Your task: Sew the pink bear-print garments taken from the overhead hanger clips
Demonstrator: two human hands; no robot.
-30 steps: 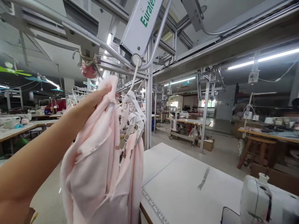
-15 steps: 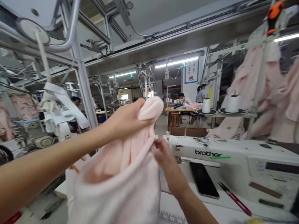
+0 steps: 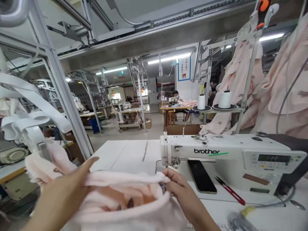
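A pale pink fleece garment hangs between my hands at the front of the sewing table, its rolled opening facing up and pulled wide. Small dark patches show inside it. My right hand pinches the right end of the opening's edge, where a small dark bit, perhaps a label, shows by the fingertips. On the left, my left hand grips the other end; its thumb points up and the fingers are hidden by the cloth. A white brother sewing machine stands just beyond my right hand.
A black phone and red thread snips lie under the machine's arm. White thread cones stand behind it. Pink fabric pieces hang at right, white elastic bands at left. A metal post rises beyond my left hand.
Both hands have come down with the garment, the left most of all, moving left and lower. The opening, raised and narrow before, is now stretched sideways. The view has shifted.
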